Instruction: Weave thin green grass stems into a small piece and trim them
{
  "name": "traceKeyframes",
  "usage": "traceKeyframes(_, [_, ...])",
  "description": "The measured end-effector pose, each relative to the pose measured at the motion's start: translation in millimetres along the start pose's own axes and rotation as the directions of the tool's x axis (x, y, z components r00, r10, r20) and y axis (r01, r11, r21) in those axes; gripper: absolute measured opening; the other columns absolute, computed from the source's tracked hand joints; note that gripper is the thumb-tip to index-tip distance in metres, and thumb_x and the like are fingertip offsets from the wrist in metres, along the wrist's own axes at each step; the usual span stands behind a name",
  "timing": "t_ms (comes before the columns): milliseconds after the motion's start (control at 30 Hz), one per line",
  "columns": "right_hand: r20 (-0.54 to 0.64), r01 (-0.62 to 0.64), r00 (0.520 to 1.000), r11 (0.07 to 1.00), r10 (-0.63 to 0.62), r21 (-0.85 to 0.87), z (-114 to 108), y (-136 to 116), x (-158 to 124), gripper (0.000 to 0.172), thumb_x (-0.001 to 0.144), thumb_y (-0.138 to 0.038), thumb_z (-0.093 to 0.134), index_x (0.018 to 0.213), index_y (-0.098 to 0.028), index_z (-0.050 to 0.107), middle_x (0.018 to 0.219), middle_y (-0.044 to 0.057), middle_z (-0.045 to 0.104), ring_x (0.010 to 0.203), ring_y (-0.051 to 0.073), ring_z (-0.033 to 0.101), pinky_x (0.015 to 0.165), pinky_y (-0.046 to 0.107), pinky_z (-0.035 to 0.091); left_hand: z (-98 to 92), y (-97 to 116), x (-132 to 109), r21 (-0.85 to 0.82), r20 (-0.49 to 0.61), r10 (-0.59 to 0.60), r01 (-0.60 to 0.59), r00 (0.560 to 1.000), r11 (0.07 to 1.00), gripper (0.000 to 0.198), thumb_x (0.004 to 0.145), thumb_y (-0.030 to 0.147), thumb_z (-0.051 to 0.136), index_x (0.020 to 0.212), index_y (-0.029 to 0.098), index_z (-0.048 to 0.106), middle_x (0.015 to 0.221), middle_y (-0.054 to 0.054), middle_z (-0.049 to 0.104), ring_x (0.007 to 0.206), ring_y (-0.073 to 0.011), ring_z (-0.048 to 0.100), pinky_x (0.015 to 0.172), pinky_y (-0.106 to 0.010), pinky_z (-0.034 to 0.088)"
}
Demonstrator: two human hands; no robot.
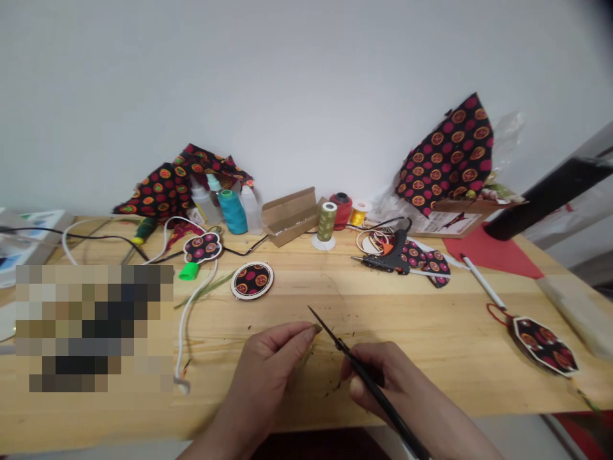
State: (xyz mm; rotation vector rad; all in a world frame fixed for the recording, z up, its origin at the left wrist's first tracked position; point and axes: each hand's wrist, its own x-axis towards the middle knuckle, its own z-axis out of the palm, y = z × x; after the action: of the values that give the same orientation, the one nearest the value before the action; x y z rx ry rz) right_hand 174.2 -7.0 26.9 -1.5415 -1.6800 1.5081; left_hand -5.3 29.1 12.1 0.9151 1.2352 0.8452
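My left hand (pixel 275 361) hovers over the front of the wooden table (pixel 431 326), its thumb and forefinger pinched on something tiny that I cannot make out. My right hand (pixel 383 383) grips a pair of thin black scissors (pixel 345 351), whose closed point reaches up and left, just past my left fingertips. Small dark scraps lie on the wood between the hands.
A round fabric-covered disc (pixel 251 280), a flower-shaped fabric piece (pixel 202 247), a green cap (pixel 189 271) and a white cable (pixel 184 332) lie to the left. Thread spools (pixel 327 222), bottles, a black glue gun (pixel 390 255), a white pen (pixel 483 281) and an octagonal ornament (pixel 543 345) sit behind and right.
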Motion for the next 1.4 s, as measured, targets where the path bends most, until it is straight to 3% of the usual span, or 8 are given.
traceKeyframes(100, [-0.007,-0.006,1.0,1.0,0.006,0.015,-0.5,2.3,-0.4,0.011,0.078,-0.028,0.054,0.078,-0.017,0.056,0.063,-0.004,0.035,0.059,0.01,0.03,0.049,0.021,0.024,0.8,-0.1,-0.6,0.004,0.004,0.003,-0.003,1.0,1.0,0.02,0.07,0.034,0.069,0.083,0.021,0.077,0.04,0.004,0.053,0.057,-0.0143,0.053,0.056,-0.021,0.041])
traceKeyframes(267, [-0.003,-0.033,0.999,0.999,0.033,0.013,0.0,4.6,0.5,0.012,0.077,-0.028,0.056,0.075,-0.016,0.057,0.06,-0.006,0.032,0.056,0.009,0.028,0.049,0.021,0.024,1.2,0.9,0.6,0.006,0.021,0.005,-0.005,1.0,1.0,0.019,0.071,0.034,0.068,0.083,0.022,0.077,0.061,0.0,0.069,0.065,-0.0153,0.056,0.059,-0.021,0.042])
traceKeyframes(667, [0.009,-0.02,1.0,0.997,0.019,0.07,-0.2,6.5,1.3,0.013,0.077,-0.027,0.057,0.072,-0.016,0.056,0.058,-0.006,0.031,0.054,0.008,0.026,0.046,0.021,0.021,-0.9,-2.5,-0.4,0.012,0.02,0.02,-0.02,1.0,1.0,0.02,0.071,0.034,0.069,0.085,0.022,0.077,0.068,-0.001,0.07,0.066,-0.0147,0.055,0.061,-0.022,0.041])
traceKeyframes(767, [0.009,-0.018,1.0,0.995,0.017,0.094,0.1,6.0,1.8,0.012,0.076,-0.025,0.057,0.069,-0.016,0.054,0.058,-0.006,0.03,0.054,0.008,0.025,0.047,0.021,0.021,-0.1,-1.5,0.4,0.003,0.023,0.02,-0.02,1.0,1.0,0.018,0.071,0.033,0.069,0.082,0.022,0.077,0.058,0.002,0.064,0.057,-0.0109,0.05,0.054,-0.019,0.038])
traceKeyframes(967, [0.03,-0.04,0.999,0.992,0.037,0.119,-0.3,4.7,1.8,0.01,0.075,-0.023,0.058,0.069,-0.016,0.053,0.059,-0.006,0.032,0.056,0.008,0.026,0.047,0.021,0.02,-0.5,-6.3,1.2,0.013,0.008,0.003,-0.003,1.0,1.0,0.024,0.072,0.037,0.068,0.082,0.017,0.076,0.041,0.007,0.038,0.042,-0.0058,0.024,0.039,-0.018,0.017])
traceKeyframes(1400, [0.032,-0.044,0.999,0.989,0.04,0.144,0.4,9.4,2.7,0.023,0.076,-0.028,0.059,0.061,-0.016,0.046,0.056,-0.006,0.029,0.055,0.008,0.023,0.047,0.022,0.017,-2.1,-8.9,0.4,-0.019,0.019,-0.002,0.002,1.0,1.0,0.021,0.073,0.035,0.068,0.081,0.017,0.075,0.043,0.009,0.031,0.043,-0.0054,0.02,0.039,-0.018,0.016])
